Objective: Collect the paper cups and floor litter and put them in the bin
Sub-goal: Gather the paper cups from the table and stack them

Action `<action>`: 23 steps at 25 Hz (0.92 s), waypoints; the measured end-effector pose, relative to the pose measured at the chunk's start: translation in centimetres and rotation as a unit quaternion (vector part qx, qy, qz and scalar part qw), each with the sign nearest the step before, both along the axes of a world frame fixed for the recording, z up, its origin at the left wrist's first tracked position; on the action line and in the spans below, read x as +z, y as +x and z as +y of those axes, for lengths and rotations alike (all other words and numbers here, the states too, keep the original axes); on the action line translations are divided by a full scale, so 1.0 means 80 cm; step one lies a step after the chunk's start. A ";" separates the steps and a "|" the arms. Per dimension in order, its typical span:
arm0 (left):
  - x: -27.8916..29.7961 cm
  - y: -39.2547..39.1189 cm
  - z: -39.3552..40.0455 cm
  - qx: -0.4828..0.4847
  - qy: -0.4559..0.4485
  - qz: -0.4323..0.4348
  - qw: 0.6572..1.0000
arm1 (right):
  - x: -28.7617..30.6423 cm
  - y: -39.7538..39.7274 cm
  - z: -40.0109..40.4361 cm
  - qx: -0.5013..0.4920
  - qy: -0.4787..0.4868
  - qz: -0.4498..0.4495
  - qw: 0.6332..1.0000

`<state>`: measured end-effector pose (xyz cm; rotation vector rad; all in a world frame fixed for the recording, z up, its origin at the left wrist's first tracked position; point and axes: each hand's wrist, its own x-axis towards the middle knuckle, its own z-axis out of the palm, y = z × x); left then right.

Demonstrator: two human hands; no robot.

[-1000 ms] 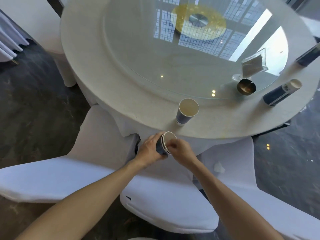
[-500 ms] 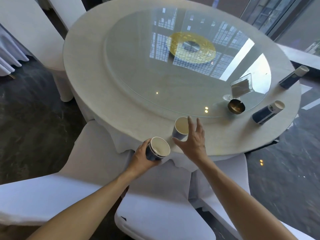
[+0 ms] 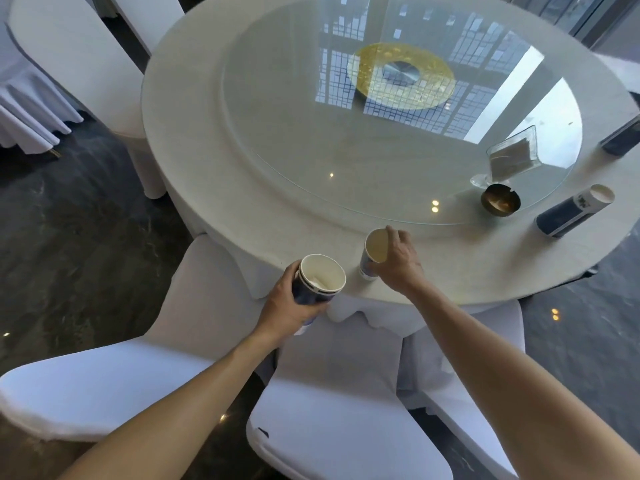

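The left hand (image 3: 287, 306) is wrapped around a stack of paper cups (image 3: 317, 282), dark blue outside and white inside, and holds it tilted just in front of the near edge of the round table (image 3: 214, 161), above the white chair covers (image 3: 332, 420). At least two rims show at the top of this stack; the exact number I cannot tell. The right hand (image 3: 394, 258) is on the single paper cup (image 3: 374, 252) that stands upright on the tablecloth near the table edge, with the fingers curled over its rim and far side, so it seems to grip the cup, though the thumb is hidden. Farther right on the cloth lie two dark blue cylinders on their sides: one near the glass turntable (image 3: 311, 98), with a white end (image 3: 575, 211), and another at the picture's right border (image 3: 621, 136). On the turntable rim stand a small brass-coloured bowl (image 3: 500, 199) and a clear holder with paper (image 3: 512, 155).
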<state>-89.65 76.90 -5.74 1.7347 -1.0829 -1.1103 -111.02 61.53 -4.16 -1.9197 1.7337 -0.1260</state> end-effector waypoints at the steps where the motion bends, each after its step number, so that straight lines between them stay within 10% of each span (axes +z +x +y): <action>1: 0.002 0.000 -0.001 0.000 0.000 0.002 1.000 | 0.003 -0.003 0.005 -0.008 -0.002 -0.013 1.000; 23: 0.105 -0.200 -0.066 -0.176 -0.036 0.082 0.980 | 0.033 -0.159 0.213 -0.167 0.053 -0.110 0.978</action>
